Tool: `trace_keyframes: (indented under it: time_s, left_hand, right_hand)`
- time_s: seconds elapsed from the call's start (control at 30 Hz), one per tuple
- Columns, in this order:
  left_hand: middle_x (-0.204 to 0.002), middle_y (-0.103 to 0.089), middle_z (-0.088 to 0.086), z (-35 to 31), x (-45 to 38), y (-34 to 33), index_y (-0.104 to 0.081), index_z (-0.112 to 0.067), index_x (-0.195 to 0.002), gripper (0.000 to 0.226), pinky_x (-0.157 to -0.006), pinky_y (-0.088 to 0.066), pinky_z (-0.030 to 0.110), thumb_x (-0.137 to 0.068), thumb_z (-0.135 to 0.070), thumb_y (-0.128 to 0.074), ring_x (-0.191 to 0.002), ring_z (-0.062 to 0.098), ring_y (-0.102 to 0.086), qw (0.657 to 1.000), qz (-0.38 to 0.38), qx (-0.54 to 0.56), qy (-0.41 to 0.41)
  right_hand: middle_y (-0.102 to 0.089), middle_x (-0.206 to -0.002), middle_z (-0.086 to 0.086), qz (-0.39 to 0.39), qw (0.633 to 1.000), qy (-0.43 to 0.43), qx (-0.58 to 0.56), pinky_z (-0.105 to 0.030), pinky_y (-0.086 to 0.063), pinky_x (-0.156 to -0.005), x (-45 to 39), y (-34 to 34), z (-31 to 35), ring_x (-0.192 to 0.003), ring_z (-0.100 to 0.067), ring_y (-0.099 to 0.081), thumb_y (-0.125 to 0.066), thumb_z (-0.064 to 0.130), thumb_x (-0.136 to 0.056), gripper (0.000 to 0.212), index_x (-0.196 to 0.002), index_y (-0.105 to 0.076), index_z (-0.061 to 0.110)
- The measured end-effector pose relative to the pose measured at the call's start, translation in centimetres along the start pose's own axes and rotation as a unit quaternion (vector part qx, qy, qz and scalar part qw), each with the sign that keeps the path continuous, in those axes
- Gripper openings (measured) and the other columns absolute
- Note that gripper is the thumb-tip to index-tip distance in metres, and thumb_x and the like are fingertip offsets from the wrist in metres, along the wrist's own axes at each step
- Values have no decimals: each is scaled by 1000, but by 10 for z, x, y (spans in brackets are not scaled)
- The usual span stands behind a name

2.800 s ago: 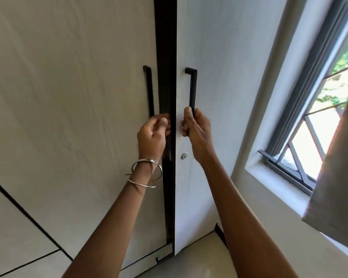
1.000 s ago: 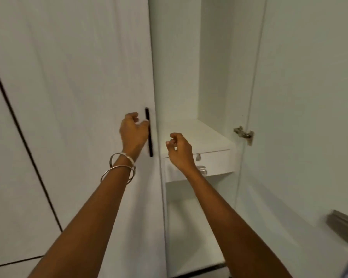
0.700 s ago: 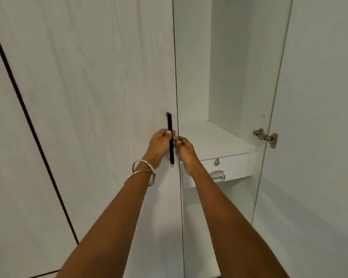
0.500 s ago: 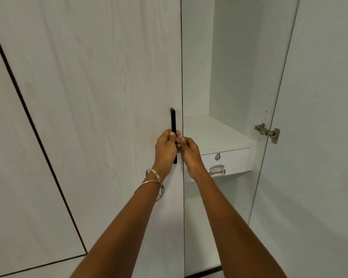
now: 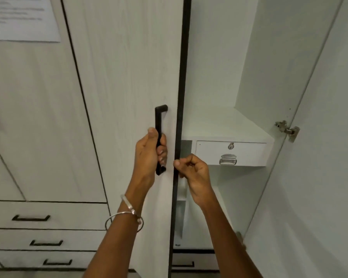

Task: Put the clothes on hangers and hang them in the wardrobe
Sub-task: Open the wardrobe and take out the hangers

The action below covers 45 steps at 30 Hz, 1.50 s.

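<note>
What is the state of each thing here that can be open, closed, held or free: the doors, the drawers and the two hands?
Left wardrobe door: partly open, its dark edge showing.
Right wardrobe door: swung wide open.
Black door handle: gripped by the left hand.
Right hand: fingers curled at the left door's edge; contact unclear.
Inner drawer: closed.
Outer drawers: closed.

Both forearms are bare, with no sleeves reaching into view. The left wrist carries 2 thin silver bangles (image 5: 127,214): 1 sits snug higher on the wrist, the other hangs looser and lower as a wide ring around the forearm. The left hand (image 5: 149,155) and right hand (image 5: 193,173) show no rings or gloves.
</note>
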<state>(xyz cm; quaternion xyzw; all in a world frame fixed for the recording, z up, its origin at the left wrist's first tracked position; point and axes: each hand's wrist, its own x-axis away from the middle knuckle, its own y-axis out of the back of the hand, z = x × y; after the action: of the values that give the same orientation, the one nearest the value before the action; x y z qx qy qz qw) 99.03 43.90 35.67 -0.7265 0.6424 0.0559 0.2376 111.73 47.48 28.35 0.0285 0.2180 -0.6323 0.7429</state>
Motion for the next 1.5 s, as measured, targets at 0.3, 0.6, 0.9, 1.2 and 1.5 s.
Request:
trace_keyframes:
  time_s: [0.3, 0.6, 0.9, 1.2, 1.5]
  left_hand:
    - [-44, -28, -5, -47, 41, 94, -45, -19, -52, 55, -37, -16, 20, -97, -49, -32, -36, 7, -23, 997, -15, 78, 26]
    - [-45, -32, -7, -89, 72, 185, -41, -21, -56, 54, -41, -17, 26, -100, -49, -29, -41, 10, -26, 984, -171, -44, -14]
    - [-70, -61, -4, -115, 66, 270, -58, -22, -74, 49, -63, -50, 25, -100, -51, -29, -63, 8, -60, 959, -262, -100, -32]
    - [-82, -55, 3, -108, 66, 284, -61, -17, -74, 32, -75, -41, 29, -97, -33, -44, -81, 17, -50, 878, -432, -197, -70]
    - [-86, -61, 8, -121, 38, 179, -63, -3, -87, 15, -65, -47, 32, -83, 2, -50, -76, 17, -55, 749, -208, -394, -490]
  right_hand:
    - [-59, -63, 6, 186, 980, 5, 73, -30, -50, -63, 38, -83, 8, -61, -13, -55, -83, 4, -71, 32, -67, -59, 26]
    - [-45, -59, 5, 205, 974, 43, 91, -20, -40, -52, 78, -212, -12, -53, -10, -40, -79, 14, -78, 32, -69, -49, 20]
    - [-58, -66, -7, 186, 936, 104, 280, -41, -51, -59, 89, -303, -34, -57, -21, -52, -73, 39, -83, 30, -75, -54, 17]
    - [-63, -80, -4, 205, 950, 44, 230, -20, -45, -64, 91, -313, -44, -66, -8, -52, -71, 35, -86, 27, -87, -64, 9]
    - [-65, -72, -12, 128, 981, 19, 143, -16, -44, -54, 41, -245, -11, -57, -11, -58, -59, 18, -95, 19, -92, -64, 0]
